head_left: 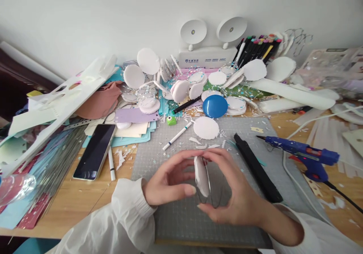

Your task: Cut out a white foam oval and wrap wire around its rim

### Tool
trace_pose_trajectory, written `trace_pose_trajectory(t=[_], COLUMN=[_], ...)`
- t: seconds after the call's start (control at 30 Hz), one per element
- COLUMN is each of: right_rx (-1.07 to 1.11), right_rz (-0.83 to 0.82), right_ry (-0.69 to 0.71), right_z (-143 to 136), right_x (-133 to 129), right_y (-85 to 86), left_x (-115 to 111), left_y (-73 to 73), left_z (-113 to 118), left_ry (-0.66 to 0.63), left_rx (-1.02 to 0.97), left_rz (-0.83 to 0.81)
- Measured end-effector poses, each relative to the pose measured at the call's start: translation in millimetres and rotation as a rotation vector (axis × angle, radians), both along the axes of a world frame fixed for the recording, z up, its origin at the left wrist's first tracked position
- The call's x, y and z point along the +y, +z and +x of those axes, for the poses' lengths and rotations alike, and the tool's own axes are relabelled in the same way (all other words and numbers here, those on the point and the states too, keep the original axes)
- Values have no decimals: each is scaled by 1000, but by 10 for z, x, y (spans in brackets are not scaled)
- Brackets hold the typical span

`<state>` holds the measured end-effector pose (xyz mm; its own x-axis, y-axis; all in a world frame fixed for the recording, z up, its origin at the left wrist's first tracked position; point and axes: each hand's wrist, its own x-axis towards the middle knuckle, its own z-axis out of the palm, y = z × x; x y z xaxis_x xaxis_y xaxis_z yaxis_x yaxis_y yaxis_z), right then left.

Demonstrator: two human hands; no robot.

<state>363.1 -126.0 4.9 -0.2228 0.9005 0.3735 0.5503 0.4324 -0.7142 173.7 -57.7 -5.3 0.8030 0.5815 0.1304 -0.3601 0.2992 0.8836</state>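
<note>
Over the grey cutting mat (176, 223), a white foam disc (200, 180) stands on edge between my two hands. Thin wire loops (217, 198) curve along its right side and below it. My left hand (170, 184) pinches the disc's top edge with its fingertips, its thumb stretched towards the lower left side. The fingers of my right hand (238, 193) meet the top edge too, and its thumb is at the bottom by the wire. Beyond them lie another white foam disc (206, 128), a blue oval lid (214, 106) and a white marker (177, 136).
A blue glue gun (306, 151) with its cable lies right, beside a black cutter-like tool (256, 167). At left are a phone (94, 151) and a bundle of wires (66, 159). Several wired white discs (148, 61) crowd the back, before a twin-lamp emergency light (208, 57).
</note>
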Motion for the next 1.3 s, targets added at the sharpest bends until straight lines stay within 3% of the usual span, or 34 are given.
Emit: trace_pose_trajectory(t=[0.27,0.63,0.77,0.9,1.1,1.3], right_rx=[0,202,210,244,325,266], right_rz=[-41,-130,-133,-122,-87,-108], right_ry=[20,7,5,13,17,31], right_z=[-19,-4,-8,-10,-3,3], right_x=[-16,-14,-6,-11,-32,-8], right_y=[-26,-21,-11,-13,-25,27], left_x=[24,50,31,26,35,26], left_y=[-65,-38,-40,7,38,28], left_z=[-10,-5,11,32,27,26], left_ry=[70,95,121,96,84,67], left_rx=[1,-43,-37,-3,-9,-7], left_rz=[-19,1,-92,-174,-161,-133])
